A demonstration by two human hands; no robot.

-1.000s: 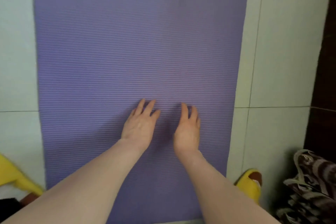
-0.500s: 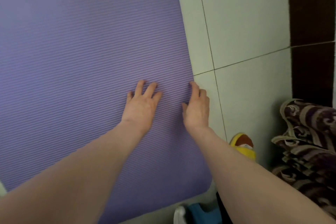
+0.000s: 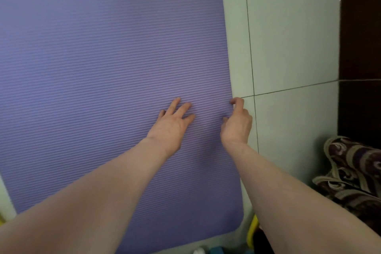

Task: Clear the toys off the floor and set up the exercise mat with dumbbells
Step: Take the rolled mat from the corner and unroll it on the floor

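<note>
A purple ribbed exercise mat (image 3: 103, 78) lies unrolled on the pale tiled floor and fills most of the view. My left hand (image 3: 172, 123) rests flat on it with fingers spread, a little in from the mat's right edge. My right hand (image 3: 237, 122) is at that right edge, fingers curled around it and thumb on top, pinching the mat. No dumbbells or toys show clearly.
Pale floor tiles (image 3: 292, 27) run along the mat's right side. A dark wooden surface (image 3: 360, 47) borders the far right. A patterned brown cloth (image 3: 354, 173) is heaped at the lower right. A yellow thing (image 3: 252, 233) and blue thing (image 3: 215, 251) peek out near the mat's near corner.
The view has swung toward the mat's right side. My right hand moved from flat on the mat to its right edge and curled onto it; my left hand stays flat.
</note>
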